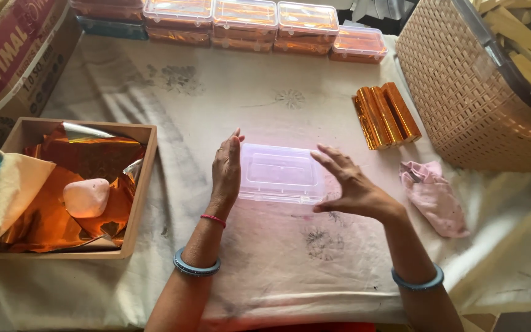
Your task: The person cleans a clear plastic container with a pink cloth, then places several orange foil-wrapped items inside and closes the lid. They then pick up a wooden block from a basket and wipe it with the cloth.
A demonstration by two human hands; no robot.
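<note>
A stained cream cloth (155, 104) covers the table under soft daylight, a woven basket (462, 92) at its right.

hands (225, 172) (348, 184) flanking clear plastic box (279, 173)

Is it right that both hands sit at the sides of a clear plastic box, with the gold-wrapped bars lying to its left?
Not quite. In the head view the gold-wrapped bars lie right of the clear plastic box; the left hand and right hand do flank it.
</note>
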